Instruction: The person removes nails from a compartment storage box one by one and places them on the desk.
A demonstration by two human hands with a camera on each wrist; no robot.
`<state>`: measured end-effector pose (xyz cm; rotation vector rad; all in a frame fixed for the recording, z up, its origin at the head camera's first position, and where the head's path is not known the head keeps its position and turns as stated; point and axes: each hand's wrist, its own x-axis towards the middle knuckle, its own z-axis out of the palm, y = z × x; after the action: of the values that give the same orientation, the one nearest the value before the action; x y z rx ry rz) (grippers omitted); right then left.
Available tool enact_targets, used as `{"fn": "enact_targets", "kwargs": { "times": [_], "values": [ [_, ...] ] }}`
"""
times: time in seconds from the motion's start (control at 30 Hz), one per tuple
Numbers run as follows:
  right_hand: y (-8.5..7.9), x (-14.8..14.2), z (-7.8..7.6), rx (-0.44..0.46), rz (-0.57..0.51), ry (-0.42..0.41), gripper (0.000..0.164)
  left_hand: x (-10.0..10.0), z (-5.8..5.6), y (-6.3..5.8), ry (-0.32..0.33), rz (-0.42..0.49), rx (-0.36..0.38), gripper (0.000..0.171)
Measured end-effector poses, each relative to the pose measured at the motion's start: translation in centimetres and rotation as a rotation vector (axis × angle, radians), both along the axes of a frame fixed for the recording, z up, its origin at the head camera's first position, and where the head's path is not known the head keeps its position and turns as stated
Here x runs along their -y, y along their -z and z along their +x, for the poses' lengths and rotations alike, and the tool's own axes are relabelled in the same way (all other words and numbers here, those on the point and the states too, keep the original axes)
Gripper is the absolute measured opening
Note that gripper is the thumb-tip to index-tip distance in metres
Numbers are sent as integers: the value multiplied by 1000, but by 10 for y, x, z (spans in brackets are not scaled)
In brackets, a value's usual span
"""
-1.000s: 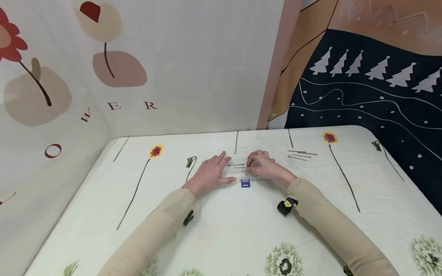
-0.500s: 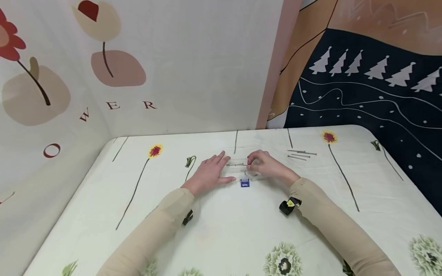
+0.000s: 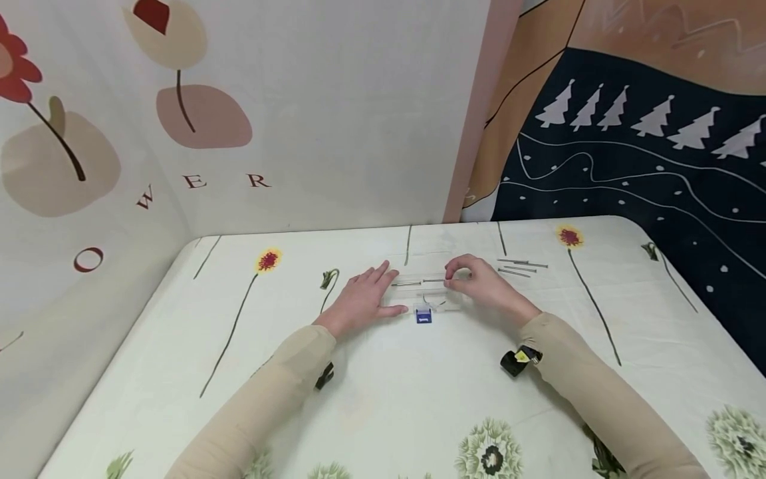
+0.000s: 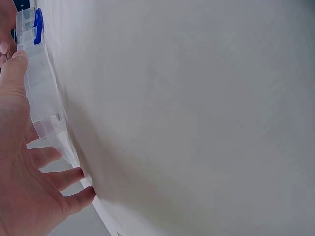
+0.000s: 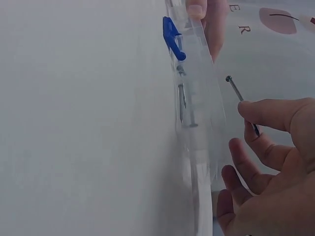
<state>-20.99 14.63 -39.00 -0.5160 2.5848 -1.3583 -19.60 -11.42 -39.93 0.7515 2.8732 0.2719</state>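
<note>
Right hand [image 3: 483, 287] pinches a metal fastener [image 5: 236, 90] by its shank, head free, likely for aiming. My left hand [image 3: 361, 301], fingers extended, braces the clear box [image 5: 212, 125], presumably against sliding. Spare fasteners [image 3: 520, 269] right on counter [image 3: 383, 406].

The box [image 5: 204, 118] lies on the table [image 3: 383, 399], left of a nail cluster [image 3: 522, 269].

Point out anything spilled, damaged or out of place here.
Nothing looks damaged. The only untidy spot: several slim metal fasteners lie at uneven angles on the tablecloth, outside the clear box, perhaps set there on purpose.
</note>
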Motion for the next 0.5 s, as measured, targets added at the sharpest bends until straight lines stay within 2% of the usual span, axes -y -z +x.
{"fn": "enact_targets", "kwargs": {
  "times": [0.5],
  "values": [
    [0, -23, 1, -33, -1, 64, 10, 1, 1, 0, 0, 8, 6, 82]
  ]
}}
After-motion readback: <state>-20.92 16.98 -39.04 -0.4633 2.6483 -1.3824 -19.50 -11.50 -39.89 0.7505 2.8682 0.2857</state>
